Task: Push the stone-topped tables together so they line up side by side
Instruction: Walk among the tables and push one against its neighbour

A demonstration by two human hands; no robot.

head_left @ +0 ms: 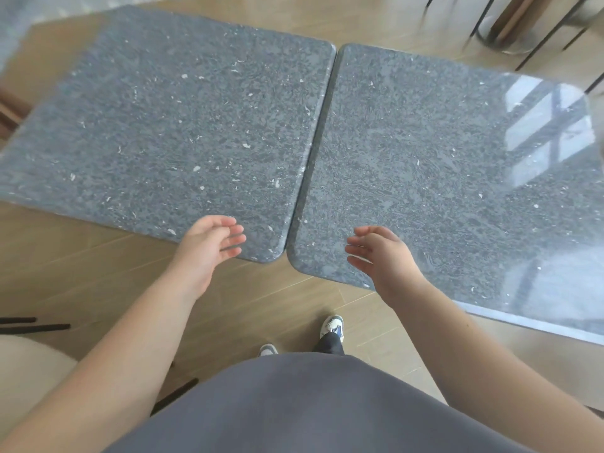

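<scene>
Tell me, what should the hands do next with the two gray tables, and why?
Probably nudge the right table a little away from the person. The two tops already meet along the seam, but the right table's near edge sits closer to the person than the left table's, so the corners don't line up. Both the left hand and right hand hover open, holding nothing.

The person wears a grey top (294,403), dark trousers (330,343) and white shoes (333,325) with dark patches. Both arms (137,338) are bare, with no sleeves.
</scene>
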